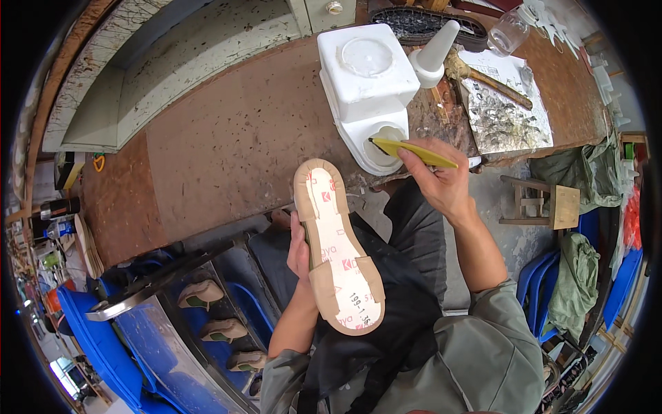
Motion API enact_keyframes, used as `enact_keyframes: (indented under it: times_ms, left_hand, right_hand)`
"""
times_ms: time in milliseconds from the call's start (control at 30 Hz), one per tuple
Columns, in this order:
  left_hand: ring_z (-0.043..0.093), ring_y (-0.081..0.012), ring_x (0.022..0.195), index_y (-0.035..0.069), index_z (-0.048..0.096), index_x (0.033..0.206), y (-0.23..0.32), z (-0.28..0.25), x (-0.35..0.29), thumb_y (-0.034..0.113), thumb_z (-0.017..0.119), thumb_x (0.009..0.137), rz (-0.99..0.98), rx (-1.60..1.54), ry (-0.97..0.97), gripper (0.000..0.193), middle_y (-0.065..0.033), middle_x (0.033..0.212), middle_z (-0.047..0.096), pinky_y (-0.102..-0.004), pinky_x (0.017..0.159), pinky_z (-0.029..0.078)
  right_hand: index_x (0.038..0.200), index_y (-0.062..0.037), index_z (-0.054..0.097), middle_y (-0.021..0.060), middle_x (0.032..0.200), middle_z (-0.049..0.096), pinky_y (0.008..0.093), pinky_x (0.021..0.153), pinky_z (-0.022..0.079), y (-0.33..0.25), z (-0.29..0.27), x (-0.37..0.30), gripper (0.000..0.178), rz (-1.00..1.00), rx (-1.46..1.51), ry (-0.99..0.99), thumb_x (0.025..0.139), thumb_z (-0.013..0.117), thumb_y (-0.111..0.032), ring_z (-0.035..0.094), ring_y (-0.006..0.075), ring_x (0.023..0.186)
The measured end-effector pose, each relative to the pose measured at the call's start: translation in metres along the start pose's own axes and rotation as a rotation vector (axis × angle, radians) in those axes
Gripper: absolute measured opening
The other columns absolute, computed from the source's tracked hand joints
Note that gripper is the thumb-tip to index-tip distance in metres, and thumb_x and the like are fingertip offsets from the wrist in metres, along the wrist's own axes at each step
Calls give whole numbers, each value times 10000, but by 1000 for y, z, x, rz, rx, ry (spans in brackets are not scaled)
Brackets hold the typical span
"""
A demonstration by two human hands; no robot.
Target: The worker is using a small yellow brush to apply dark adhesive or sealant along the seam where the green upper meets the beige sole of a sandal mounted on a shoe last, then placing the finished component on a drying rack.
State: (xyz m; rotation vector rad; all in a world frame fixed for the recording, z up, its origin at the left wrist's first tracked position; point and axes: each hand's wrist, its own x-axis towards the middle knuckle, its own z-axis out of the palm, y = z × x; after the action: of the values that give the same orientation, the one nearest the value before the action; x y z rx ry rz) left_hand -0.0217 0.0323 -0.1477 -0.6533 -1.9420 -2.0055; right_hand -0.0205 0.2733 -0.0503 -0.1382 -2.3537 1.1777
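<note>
My left hand (pixel 298 254) grips a beige sandal (pixel 353 276) along its left side, bottom up. The underside shows a white insole board with red print, and beige straps are folded over its edges at toe and heel. In my right hand (pixel 445 183) is a yellow flat-handled brush (pixel 417 153), pinched between thumb and fingers. Its dark tip is over the round opening of a white plastic glue pot (pixel 365 86) at the front edge of the bench. I cannot tell whether the tip touches the glue inside.
On the brown bench (pixel 227 131) stand a white cone-topped bottle (pixel 436 55), a wooden-handled hammer (pixel 496 84), smeared paper (pixel 510 114), a dark shoe sole (pixel 427 26) and a clear jar (pixel 509 31). A rack (pixel 158 324) with beige shoes is lower left; a wooden stool (pixel 562 207) stands right.
</note>
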Motion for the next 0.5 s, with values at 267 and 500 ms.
enact_keyframes:
  times_ms: [267,500]
  left_hand:
    - [370,-450,1252,8,217,1308,7,-2,16,52,684,780,410,360,-159,707,-192,1290,319,-511,989,424]
    - [360,-483,1247,-18,219,1326,-16,-32,-35,99,419,921,-67,-123,-312,466,-264,1439,186,-549,1018,370]
  right_hand:
    - [885,29,675,55,759,646,238,532,428,0,2,0,107,158,71,-1,836,641,-60,559,111,590]
    - [875,48,655,58,708,636,213,459,398,-37,-14,0,141,537,755,97,822,679,-80,513,75,524]
